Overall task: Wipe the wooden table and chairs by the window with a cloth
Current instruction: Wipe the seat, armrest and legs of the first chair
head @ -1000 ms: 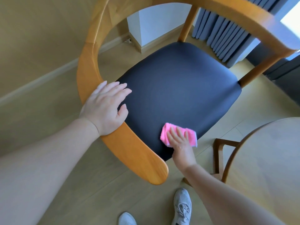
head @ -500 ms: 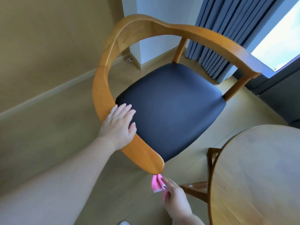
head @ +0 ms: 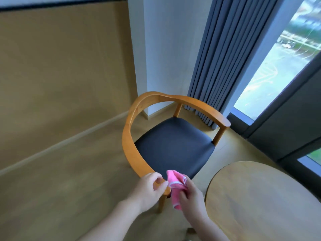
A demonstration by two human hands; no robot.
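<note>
One chair (head: pixel 173 145) stands in view, with one round table (head: pixel 264 197) just to its right. At the chair's near armrest there are two hands and one pink cloth (head: pixel 175 185); behind the chair hangs one curtain (head: pixel 231 54).

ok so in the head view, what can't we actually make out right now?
- Near armrest tip of the chair: covered by the left hand and the pink cloth.
- Chair legs: mostly hidden under the seat and arms.
- Round table: cut off by the right and bottom edges.
- Right hand: it grips the cloth; the fingertips are buried in it.
- Any dust or marks on the wood: frame too blurred.
</note>
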